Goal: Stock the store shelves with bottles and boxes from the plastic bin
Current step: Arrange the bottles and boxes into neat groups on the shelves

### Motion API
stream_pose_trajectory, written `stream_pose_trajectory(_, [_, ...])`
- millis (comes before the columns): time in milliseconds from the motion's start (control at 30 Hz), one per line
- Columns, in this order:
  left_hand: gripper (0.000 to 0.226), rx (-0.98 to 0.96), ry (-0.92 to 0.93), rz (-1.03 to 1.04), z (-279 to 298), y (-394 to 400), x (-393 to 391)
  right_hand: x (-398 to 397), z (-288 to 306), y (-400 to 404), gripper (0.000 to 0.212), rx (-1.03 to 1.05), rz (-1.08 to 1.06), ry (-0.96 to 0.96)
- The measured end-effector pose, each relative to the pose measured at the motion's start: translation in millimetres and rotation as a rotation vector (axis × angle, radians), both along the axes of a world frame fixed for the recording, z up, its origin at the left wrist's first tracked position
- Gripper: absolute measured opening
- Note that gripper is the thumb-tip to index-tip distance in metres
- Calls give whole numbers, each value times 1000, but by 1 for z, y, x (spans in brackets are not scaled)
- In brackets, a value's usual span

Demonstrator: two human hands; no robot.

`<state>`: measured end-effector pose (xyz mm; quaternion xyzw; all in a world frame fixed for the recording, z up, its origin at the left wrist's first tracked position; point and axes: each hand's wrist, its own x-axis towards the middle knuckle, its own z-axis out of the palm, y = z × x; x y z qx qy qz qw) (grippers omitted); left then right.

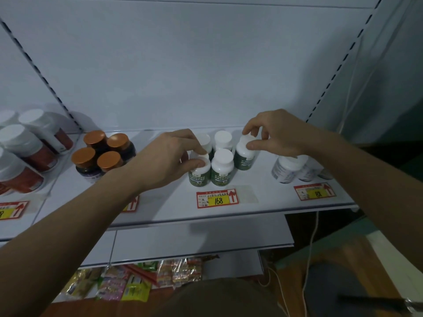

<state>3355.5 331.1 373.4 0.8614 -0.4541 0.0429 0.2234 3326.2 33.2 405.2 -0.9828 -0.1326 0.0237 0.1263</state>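
Observation:
Several green-labelled bottles with white caps stand grouped on the white shelf (160, 202) above a red and yellow price tag (217, 199). My left hand (169, 156) pinches the white cap of the front left green bottle (199, 173). My right hand (277, 136) pinches the cap of the rightmost green bottle (244, 157), which stands slightly tilted and apart from the group. Between them stands another green bottle (222, 167), untouched. The plastic bin is not in view.
Dark bottles with orange caps (100, 154) stand left of my left hand. Red-labelled white-capped jars (27, 154) fill the far left bay. Pale bottles (290, 169) sit under my right wrist. Snack packets (128, 280) lie on the lowest shelf. A white cable (311, 243) hangs at right.

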Motion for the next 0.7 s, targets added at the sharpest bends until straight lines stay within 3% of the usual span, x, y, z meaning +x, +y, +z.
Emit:
stream_pose_trajectory(233, [28,-14,-3,-1,-1,0,-1,-3,-1,3,52,15,-4,36])
stream_pose_trajectory(400, [28,-17,1,6,0,-1,-2,-12,2,9,41,36,63,111])
stream_pose_trajectory(700, [27,-21,12,13,-1,1,-3,-20,1,13,45,70,90,125])
